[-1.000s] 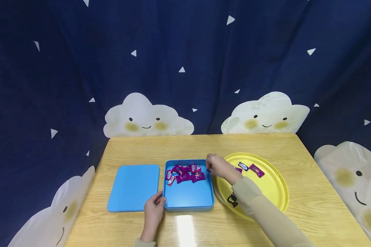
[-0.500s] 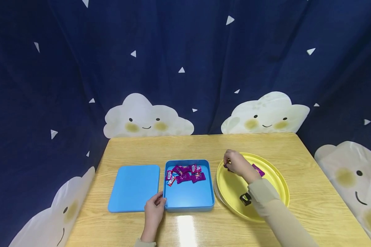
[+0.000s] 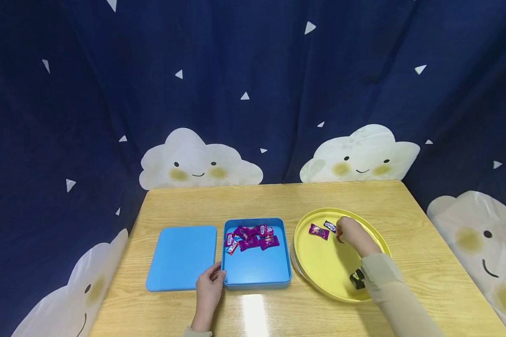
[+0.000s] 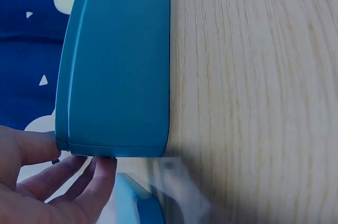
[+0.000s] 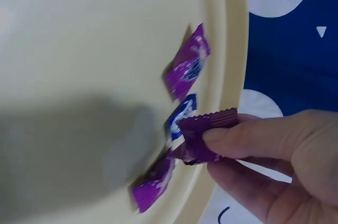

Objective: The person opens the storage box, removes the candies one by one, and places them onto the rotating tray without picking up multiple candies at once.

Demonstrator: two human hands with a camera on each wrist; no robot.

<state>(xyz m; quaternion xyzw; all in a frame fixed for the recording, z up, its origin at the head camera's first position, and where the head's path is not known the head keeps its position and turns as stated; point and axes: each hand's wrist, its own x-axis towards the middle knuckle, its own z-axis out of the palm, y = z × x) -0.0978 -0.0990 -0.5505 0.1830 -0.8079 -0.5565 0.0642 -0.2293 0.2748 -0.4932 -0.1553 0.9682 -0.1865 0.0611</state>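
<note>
In the head view my left hand [image 3: 209, 289] is at the near left corner of an open blue box [image 3: 257, 271]. The left wrist view shows its thumb on the rim edge and the fingertips against the outer wall, gripping the corner. Over the yellow tray [image 3: 320, 267] is my right hand [image 3: 354, 234]. Its thumb and fingers pinch a purple wrapped candy [image 5: 198, 134], plain in the right wrist view. Around it on the tray lie a purple candy [image 3: 319, 231], a blue candy [image 3: 330, 226] and another purple candy [image 5: 156, 182].
Several candies [image 3: 249, 242] with purple, pink and blue-red wrappers lie in the far part of the box. A flat blue lid [image 3: 181, 260] lies left of the box on the wooden table [image 3: 219, 203]. Behind hangs a dark blue curtain [image 3: 219, 103] with white clouds.
My right hand has moved right, from the box's right edge over to the right part of the yellow tray. My left hand has stayed at the box corner. The candies in the box look unmoved.
</note>
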